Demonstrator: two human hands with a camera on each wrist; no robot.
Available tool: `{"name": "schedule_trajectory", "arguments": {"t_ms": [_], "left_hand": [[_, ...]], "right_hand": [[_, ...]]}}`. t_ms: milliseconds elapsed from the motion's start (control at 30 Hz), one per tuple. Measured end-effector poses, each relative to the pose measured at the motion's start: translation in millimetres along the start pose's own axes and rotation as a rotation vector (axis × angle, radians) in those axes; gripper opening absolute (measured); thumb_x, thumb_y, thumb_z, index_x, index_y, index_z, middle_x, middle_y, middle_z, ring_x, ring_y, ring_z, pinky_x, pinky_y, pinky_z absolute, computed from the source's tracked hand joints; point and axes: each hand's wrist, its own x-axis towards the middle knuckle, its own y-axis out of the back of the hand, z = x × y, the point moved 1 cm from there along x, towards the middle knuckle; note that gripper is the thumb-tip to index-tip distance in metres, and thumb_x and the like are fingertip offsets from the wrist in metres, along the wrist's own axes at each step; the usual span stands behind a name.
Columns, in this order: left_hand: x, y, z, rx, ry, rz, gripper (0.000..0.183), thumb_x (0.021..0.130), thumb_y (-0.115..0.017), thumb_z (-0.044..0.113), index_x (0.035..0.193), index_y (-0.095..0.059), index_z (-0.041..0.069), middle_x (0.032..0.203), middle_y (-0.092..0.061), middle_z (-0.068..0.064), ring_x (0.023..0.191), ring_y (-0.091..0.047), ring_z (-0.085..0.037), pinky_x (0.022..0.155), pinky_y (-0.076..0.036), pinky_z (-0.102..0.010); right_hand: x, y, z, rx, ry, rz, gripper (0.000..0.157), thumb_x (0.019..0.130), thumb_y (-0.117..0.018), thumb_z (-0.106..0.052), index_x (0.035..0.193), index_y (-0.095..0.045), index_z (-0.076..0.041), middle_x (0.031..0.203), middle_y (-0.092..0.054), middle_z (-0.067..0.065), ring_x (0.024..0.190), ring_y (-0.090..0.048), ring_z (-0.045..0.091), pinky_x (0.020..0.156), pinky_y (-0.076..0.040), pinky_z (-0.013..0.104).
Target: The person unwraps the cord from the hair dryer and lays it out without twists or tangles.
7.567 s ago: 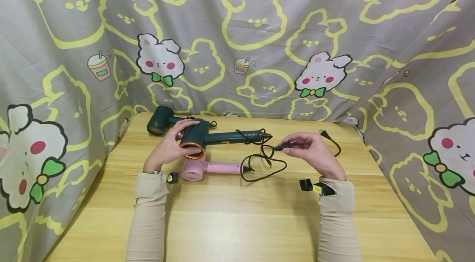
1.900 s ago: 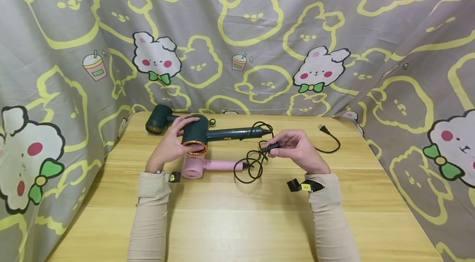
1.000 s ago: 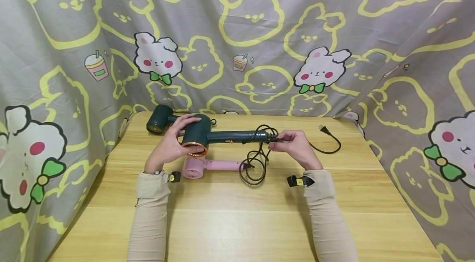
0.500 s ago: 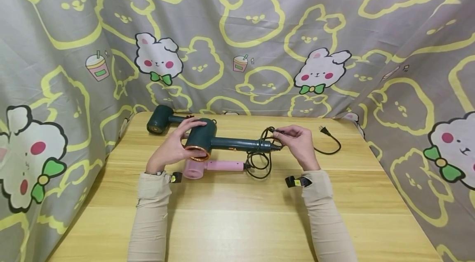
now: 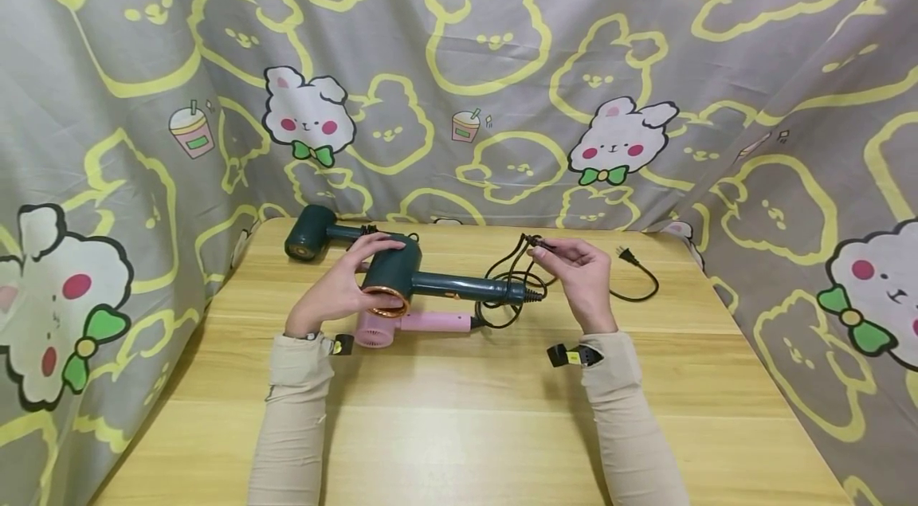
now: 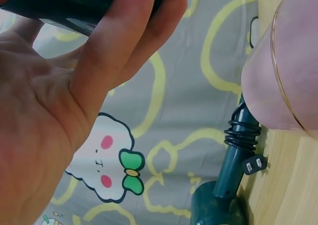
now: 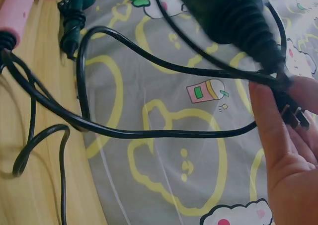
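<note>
- While its handle points right, the copper-rimmed dark-green hair dryer (image 5: 400, 265) is held above the wooden table (image 5: 445, 426), left hand (image 5: 333, 287) gripping its barrel.
- Right hand (image 5: 584, 275) pinches a black two-pin plug (image 7: 284, 102) and looped black cord (image 7: 164, 134).
- Pink hair dryer (image 5: 433, 321) lies below, partly covered.
- Behind, left: second dark-green hair dryer (image 5: 310, 233).
- Beyond the right hand: another black plug (image 5: 629, 256).

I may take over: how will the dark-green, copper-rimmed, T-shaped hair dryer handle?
The dark-green hair dryer likely feels barrel-heavy: its barrel is bulkier than its handle. Its glossy surface may slip. The thin black cord, bent into loose loops, will probably flop.
</note>
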Motion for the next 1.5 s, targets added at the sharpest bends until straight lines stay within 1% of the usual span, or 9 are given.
{"name": "schedule_trajectory", "arguments": {"t_ms": [300,433,600,700,867,1067,1267,1333,1500], "left_hand": [[-3.0,4.3,-10.7,0.010,0.049,0.024,0.084,0.076,-0.094,0.029,0.148,-0.052,0.034,0.167,-0.026,-0.012,0.146,-0.038,-0.041,0.110,-0.042,-0.061],[-6.3,10.0,-13.8,0.020,0.067,0.076,0.083,0.077,-0.094,0.028,0.148,-0.052,0.034,0.168,-0.025,-0.013,0.148,-0.035,-0.044,0.110,-0.040,-0.065],[-9.1,17.4,-19.0,-0.010,0.039,0.149,0.082,0.078,-0.093,0.021,0.149,-0.053,0.030,0.165,-0.032,-0.010,0.146,-0.037,-0.040,0.108,-0.042,-0.064],[-10.4,20.3,-22.8,-0.045,0.021,0.179,0.082,0.078,-0.092,0.016,0.150,-0.053,0.027,0.162,-0.035,-0.009,0.141,-0.042,-0.037,0.106,-0.044,-0.061],[-13.0,23.3,-26.6,-0.073,0.029,0.214,0.084,0.078,-0.092,0.013,0.151,-0.052,0.027,0.163,-0.034,-0.008,0.139,-0.045,-0.035,0.103,-0.048,-0.047],[-14.8,24.7,-33.3,-0.107,0.036,0.224,0.083,0.080,-0.090,0.011,0.152,-0.051,0.026,0.165,-0.032,-0.009,0.139,-0.045,-0.038,0.103,-0.048,-0.045],[-14.3,27.1,-42.8,-0.114,0.047,0.239,0.082,0.081,-0.089,0.010,0.153,-0.050,0.023,0.165,-0.032,-0.011,0.136,-0.047,-0.041,0.096,-0.048,-0.026],[-13.8,28.4,-47.1,-0.108,0.058,0.250,0.082,0.082,-0.089,0.011,0.153,-0.050,0.023,0.165,-0.032,-0.011,0.137,-0.046,-0.041,0.098,-0.047,-0.030],[-13.5,32.8,-59.0,-0.092,0.090,0.254,0.083,0.081,-0.089,0.012,0.153,-0.049,0.021,0.167,-0.029,-0.013,0.142,-0.039,-0.043,0.106,-0.042,-0.057]], "right_hand": [[-1,2.7,-6,0.071,0.037,0.025,0.022,0.086,-0.075,0.013,0.107,-0.073,0.009,0.099,-0.081,0.004,0.090,-0.079,0.018,0.086,-0.062,0.032],[0,6.7,-7,0.123,0.064,0.037,0.022,0.085,-0.073,0.017,0.104,-0.074,0.007,0.101,-0.081,0.007,0.091,-0.079,0.019,0.086,-0.062,0.032],[2,13.5,-5,0.158,0.089,0.059,0.022,0.085,-0.073,0.017,0.105,-0.073,0.008,0.104,-0.080,0.009,0.092,-0.080,0.023,0.087,-0.061,0.034],[3,19.0,-3,0.149,0.094,0.089,0.023,0.085,-0.075,0.015,0.107,-0.071,0.012,0.104,-0.080,0.009,0.092,-0.080,0.023,0.088,-0.061,0.034],[7,27.8,3,0.173,0.118,0.175,0.025,0.084,-0.076,0.015,0.108,-0.068,0.016,0.105,-0.080,0.011,0.091,-0.080,0.023,0.086,-0.062,0.033],[12,35.6,8,0.266,0.132,0.306,0.020,0.084,-0.075,0.016,0.103,-0.068,0.012,0.110,-0.079,0.016,0.087,-0.080,0.024,0.083,-0.062,0.031],[16,44.1,7,0.395,0.138,0.392,0.019,0.083,-0.074,0.019,0.098,-0.065,0.012,0.110,-0.078,0.021,0.081,-0.080,0.026,0.082,-0.062,0.031],[17,47.7,7,0.423,0.153,0.419,0.019,0.082,-0.074,0.020,0.098,-0.064,0.013,0.110,-0.077,0.022,0.079,-0.079,0.026,0.080,-0.062,0.031],[18,56.8,10,0.434,0.178,0.486,0.018,0.083,-0.072,0.021,0.094,-0.063,0.010,0.111,-0.073,0.022,0.074,-0.076,0.023,0.074,-0.063,0.026]]}}
